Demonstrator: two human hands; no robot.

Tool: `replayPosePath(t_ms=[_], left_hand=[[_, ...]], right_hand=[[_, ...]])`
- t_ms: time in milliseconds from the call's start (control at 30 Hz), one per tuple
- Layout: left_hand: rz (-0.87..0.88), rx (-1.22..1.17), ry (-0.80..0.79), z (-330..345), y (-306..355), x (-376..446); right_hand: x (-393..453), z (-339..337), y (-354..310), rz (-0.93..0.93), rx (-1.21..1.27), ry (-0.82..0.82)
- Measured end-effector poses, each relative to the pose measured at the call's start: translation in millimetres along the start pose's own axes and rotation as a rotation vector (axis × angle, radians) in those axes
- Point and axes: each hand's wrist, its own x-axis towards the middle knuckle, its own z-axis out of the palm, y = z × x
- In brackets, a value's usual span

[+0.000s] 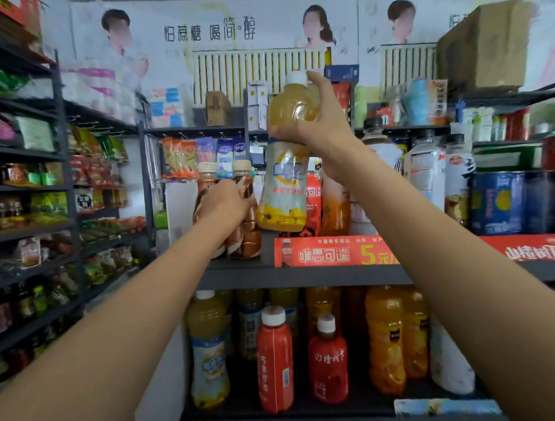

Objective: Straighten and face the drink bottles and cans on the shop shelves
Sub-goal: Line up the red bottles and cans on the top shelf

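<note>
Right hand (321, 125) grips the shoulder of a yellow juice bottle (287, 165), lifted clear above the upper shelf (304, 277), long axis near upright, base tipped left. Left hand (222, 206) wraps two brown tea bottles (245, 224) standing just left of it. Clear ribbed plastic, glossy label, white cap; likely slippery.

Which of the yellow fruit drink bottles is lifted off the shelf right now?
The yellow fruit drink bottle that the right hand grips by its upper part, tilted above the upper shelf. Its twin stands on the lower shelf, untouched.
</note>
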Motion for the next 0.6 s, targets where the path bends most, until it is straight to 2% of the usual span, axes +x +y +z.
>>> replayPosePath(t_ms=[133, 233, 333, 400, 467, 533, 600], left_hand=[[0.106, 0.098, 0.101, 1, -4, -12], [0.263, 0.166, 0.264, -7, -1, -23], [0.381, -0.082, 0.443, -13, -10, -46], [0.376, -0.341, 0.382, -11, -26, -67], [0.324, -0.577, 0.185, -4, -45, -86], [0.297, -0.629, 0.070, 5, -64, -101], [0.222, -0.587, 0.008, 16, -85, -115]], right_hand=[[-15, -5, 3, 0.027, 0.091, -0.085], [-31, -8, -2, 0.045, 0.165, -0.165], [-57, -12, -3, 0.024, 0.163, -0.280], [-80, -10, 3, -0.026, 0.090, -0.396], [-108, -3, 12, -0.062, 0.002, -0.524], [-132, 8, 24, -0.067, -0.057, -0.592], [-155, 22, 44, -0.071, -0.109, -0.591]])
